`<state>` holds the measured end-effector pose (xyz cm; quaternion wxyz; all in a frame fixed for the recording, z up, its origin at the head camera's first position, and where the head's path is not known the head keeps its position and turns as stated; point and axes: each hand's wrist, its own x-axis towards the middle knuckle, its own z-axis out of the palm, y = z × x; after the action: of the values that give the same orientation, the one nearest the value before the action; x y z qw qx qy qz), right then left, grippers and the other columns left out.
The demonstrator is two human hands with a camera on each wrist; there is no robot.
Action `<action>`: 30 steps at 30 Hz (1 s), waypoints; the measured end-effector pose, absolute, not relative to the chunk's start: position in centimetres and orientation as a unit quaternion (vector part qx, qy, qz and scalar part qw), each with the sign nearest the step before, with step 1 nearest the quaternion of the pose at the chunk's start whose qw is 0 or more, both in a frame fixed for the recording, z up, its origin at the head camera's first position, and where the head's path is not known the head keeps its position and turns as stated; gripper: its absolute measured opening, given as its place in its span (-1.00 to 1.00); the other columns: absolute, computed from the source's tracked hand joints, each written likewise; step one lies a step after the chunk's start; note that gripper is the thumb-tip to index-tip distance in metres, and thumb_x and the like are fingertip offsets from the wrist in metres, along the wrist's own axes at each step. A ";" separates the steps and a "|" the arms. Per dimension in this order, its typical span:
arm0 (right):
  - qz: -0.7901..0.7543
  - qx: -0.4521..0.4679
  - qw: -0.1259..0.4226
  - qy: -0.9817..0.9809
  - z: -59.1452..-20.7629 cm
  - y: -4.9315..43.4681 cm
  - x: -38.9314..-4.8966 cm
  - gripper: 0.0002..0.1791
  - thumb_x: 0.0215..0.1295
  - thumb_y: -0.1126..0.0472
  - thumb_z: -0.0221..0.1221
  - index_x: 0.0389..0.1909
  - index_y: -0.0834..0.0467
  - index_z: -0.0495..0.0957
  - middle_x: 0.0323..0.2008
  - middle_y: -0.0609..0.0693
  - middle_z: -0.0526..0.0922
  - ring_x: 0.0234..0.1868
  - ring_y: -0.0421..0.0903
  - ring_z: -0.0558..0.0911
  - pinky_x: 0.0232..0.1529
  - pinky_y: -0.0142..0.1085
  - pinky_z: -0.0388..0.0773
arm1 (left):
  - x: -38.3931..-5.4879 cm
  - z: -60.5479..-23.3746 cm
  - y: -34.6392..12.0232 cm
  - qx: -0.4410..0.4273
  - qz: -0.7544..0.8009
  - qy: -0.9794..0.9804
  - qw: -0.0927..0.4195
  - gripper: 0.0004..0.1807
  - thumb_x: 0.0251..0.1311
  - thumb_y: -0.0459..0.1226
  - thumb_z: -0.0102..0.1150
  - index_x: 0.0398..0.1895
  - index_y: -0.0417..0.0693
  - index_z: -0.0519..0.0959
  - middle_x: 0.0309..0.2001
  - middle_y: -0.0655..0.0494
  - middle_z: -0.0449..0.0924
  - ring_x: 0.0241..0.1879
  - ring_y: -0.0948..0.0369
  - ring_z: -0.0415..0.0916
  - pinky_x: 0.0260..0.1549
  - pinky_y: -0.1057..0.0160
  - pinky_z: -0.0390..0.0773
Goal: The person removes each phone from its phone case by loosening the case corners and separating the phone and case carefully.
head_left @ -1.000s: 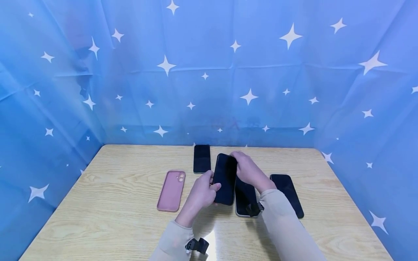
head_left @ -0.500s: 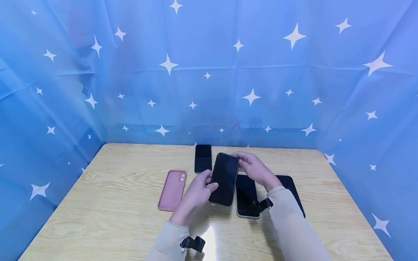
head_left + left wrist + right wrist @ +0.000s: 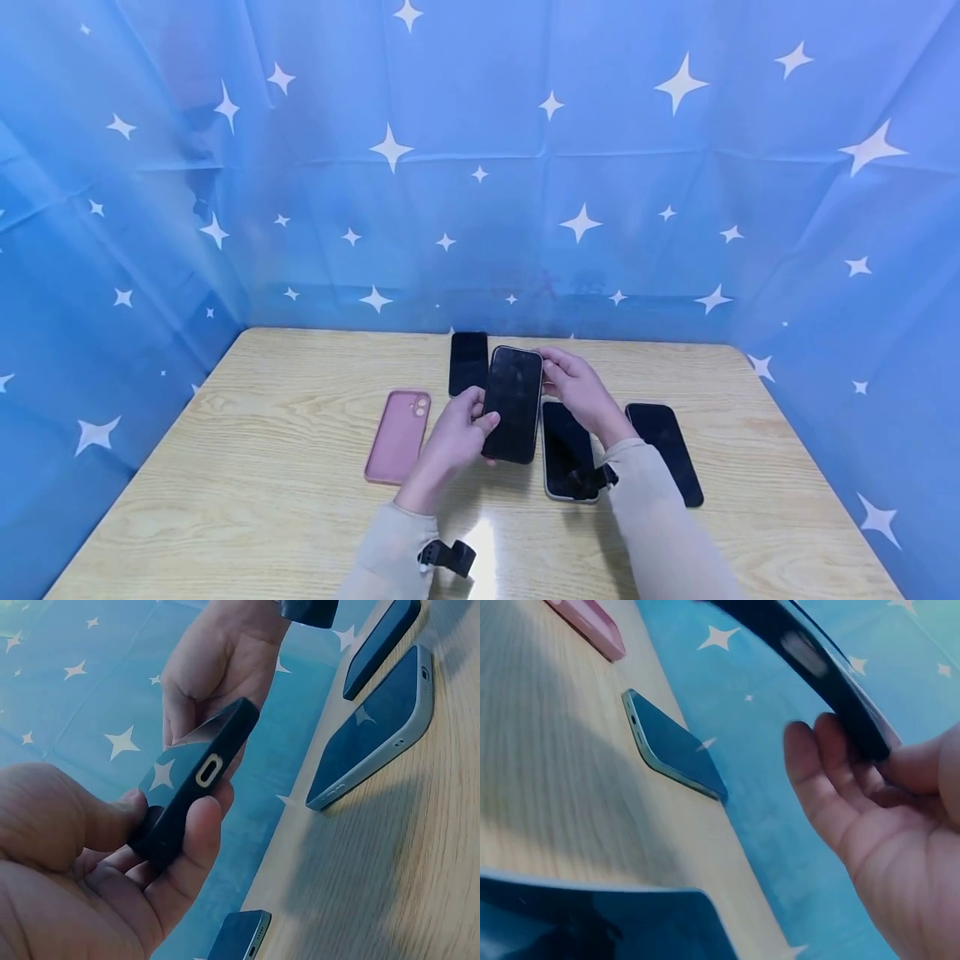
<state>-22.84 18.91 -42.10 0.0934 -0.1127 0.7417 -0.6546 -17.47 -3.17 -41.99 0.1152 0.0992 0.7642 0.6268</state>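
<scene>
Both hands hold a smartphone in a black case (image 3: 513, 406) above the middle of the table, its dark screen facing me. My left hand (image 3: 452, 435) grips its lower left side, thumb on the front and fingers behind. In the left wrist view, the case's bottom edge (image 3: 193, 787) shows an oblong port cutout. My right hand (image 3: 581, 387) pinches the upper right corner. From the right wrist, the thumb (image 3: 919, 763) is at that corner, other fingers lie behind, and a thin gap seems to run between screen and case edge. The case's back is hidden in the head view.
A pink phone case (image 3: 397, 437) lies at left on the wooden table (image 3: 247, 467). One black phone (image 3: 468, 364) lies at the back. A pale-edged phone (image 3: 567, 454) lies partly under the right wrist, with another black phone (image 3: 667, 457) to its right. A blue starry curtain (image 3: 480, 208) surrounds the table.
My right fingers have slid from over the phone's top corner to its upper right edge. The phone has risen slightly and tilted a little. The view has shifted slightly.
</scene>
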 end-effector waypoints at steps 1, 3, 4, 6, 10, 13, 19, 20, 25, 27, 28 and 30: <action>-0.653 -0.106 0.089 0.745 -42.1 18.8 -22.7 -0.56 0.71 0.30 -0.26 0.40 0.44 0.31 0.13 0.26 0.61 -0.05 -0.21 0.67 0.07 -0.35 0.68 | -17.5 -42.0 -3.0 0.096 0.628 0.764 0.112 -0.94 0.51 -0.43 0.04 -0.15 -0.25 0.38 -0.37 0.08 0.21 -0.48 0.19 0.25 -0.50 -0.06 0.78; -0.654 -0.096 0.083 0.746 -42.1 18.6 -22.5 -0.55 0.71 0.29 -0.26 0.42 0.43 0.30 0.13 0.26 0.61 -0.07 -0.21 0.67 0.04 -0.37 0.67 | -17.6 -41.9 -2.8 0.091 0.635 0.760 0.106 -0.95 0.51 -0.43 0.05 -0.12 -0.24 0.39 -0.36 0.08 0.24 -0.47 0.19 0.29 -0.51 -0.08 0.78; -0.652 -0.098 0.081 0.747 -42.1 18.4 -22.4 -0.54 0.71 0.30 -0.26 0.43 0.45 0.28 0.12 0.28 0.61 -0.08 -0.21 0.67 0.03 -0.38 0.67 | -17.7 -42.0 -2.7 0.087 0.639 0.757 0.104 -0.95 0.50 -0.44 0.05 -0.11 -0.24 0.40 -0.36 0.07 0.24 -0.46 0.19 0.30 -0.51 -0.10 0.77; -0.647 -0.099 0.077 0.752 -42.2 18.3 -22.1 -0.54 0.70 0.31 -0.25 0.44 0.46 0.26 0.11 0.29 0.61 -0.10 -0.20 0.65 0.01 -0.40 0.66 | -17.9 -42.0 -2.6 0.080 0.646 0.753 0.097 -0.95 0.50 -0.44 0.06 -0.10 -0.24 0.40 -0.35 0.06 0.29 -0.44 0.18 0.37 -0.51 -0.14 0.76; -0.631 -0.101 0.077 0.765 -42.3 17.9 -21.5 -0.54 0.69 0.32 -0.22 0.43 0.48 0.27 0.04 0.28 0.61 -0.12 -0.16 0.61 -0.02 -0.39 0.65 | -18.4 -42.1 -2.5 0.066 0.662 0.742 0.087 -0.94 0.49 -0.46 0.06 -0.10 -0.27 0.41 -0.33 -0.02 0.43 -0.42 0.15 0.51 -0.50 -0.18 0.76; -0.625 -0.106 0.081 0.769 -42.4 17.7 -20.9 -0.55 0.69 0.32 -0.22 0.42 0.48 0.27 0.03 0.27 0.62 -0.12 -0.14 0.60 -0.02 -0.36 0.65 | -18.7 -42.3 -2.4 0.060 0.665 0.740 0.078 -0.94 0.49 -0.46 0.06 -0.09 -0.27 0.42 -0.29 -0.08 0.53 -0.39 0.13 0.58 -0.51 -0.17 0.76; -0.617 -0.126 0.079 0.772 -42.8 17.4 -19.8 -0.58 0.67 0.35 -0.21 0.37 0.49 0.34 0.03 0.33 0.64 -0.13 -0.09 0.65 -0.06 -0.34 0.69 | -19.1 -42.4 -2.5 0.058 0.666 0.741 0.066 -0.93 0.49 -0.46 0.04 -0.06 -0.28 0.43 -0.21 -0.17 0.63 -0.35 0.09 0.65 -0.53 -0.14 0.76; -0.613 -0.128 0.076 0.776 -42.8 17.3 -19.6 -0.58 0.67 0.35 -0.20 0.36 0.48 0.35 0.03 0.32 0.65 -0.13 -0.08 0.65 -0.06 -0.33 0.70 | -19.2 -42.4 -2.5 0.057 0.668 0.739 0.065 -0.91 0.50 -0.46 0.04 -0.03 -0.29 0.44 -0.18 -0.19 0.65 -0.33 0.08 0.66 -0.53 -0.14 0.76; -0.589 -0.134 0.067 0.794 -43.0 17.1 -18.7 -0.59 0.66 0.35 -0.17 0.37 0.44 0.37 -0.03 0.28 0.68 -0.17 -0.03 0.67 -0.07 -0.15 0.74 | -19.4 -42.2 -2.4 0.050 0.666 0.742 0.052 -0.88 0.49 -0.47 0.04 0.01 -0.32 0.45 -0.13 -0.23 0.68 -0.32 0.03 0.68 -0.53 -0.16 0.75; -0.579 -0.137 0.063 0.801 -43.1 17.0 -18.4 -0.59 0.66 0.34 -0.15 0.38 0.42 0.38 -0.07 0.25 0.70 -0.20 0.03 0.69 -0.07 -0.06 0.74 | -19.4 -42.1 -2.3 0.045 0.665 0.744 0.044 -0.88 0.48 -0.47 0.04 0.00 -0.33 0.45 -0.15 -0.23 0.67 -0.35 0.02 0.67 -0.52 -0.18 0.75; -0.574 -0.143 0.061 0.804 -43.2 17.0 -18.3 -0.59 0.66 0.34 -0.14 0.37 0.42 0.37 -0.09 0.24 0.70 -0.22 0.05 0.70 -0.07 -0.05 0.75 | -19.5 -42.1 -2.2 0.043 0.664 0.745 0.041 -0.88 0.48 -0.47 0.04 0.00 -0.33 0.45 -0.16 -0.23 0.66 -0.37 0.02 0.67 -0.52 -0.19 0.75; -0.568 -0.158 0.061 0.805 -43.3 17.0 -18.1 -0.59 0.66 0.35 -0.13 0.37 0.44 0.36 -0.13 0.25 0.70 -0.25 0.12 0.71 -0.09 -0.05 0.75 | -19.5 -42.0 -2.2 0.040 0.664 0.746 0.035 -0.88 0.49 -0.47 0.04 0.01 -0.33 0.45 -0.17 -0.22 0.64 -0.38 0.02 0.65 -0.51 -0.19 0.75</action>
<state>-18.11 17.05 -43.27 0.0605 -0.1579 0.8051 -0.5685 -19.53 -2.20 -41.97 0.0354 0.0397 0.7461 0.6637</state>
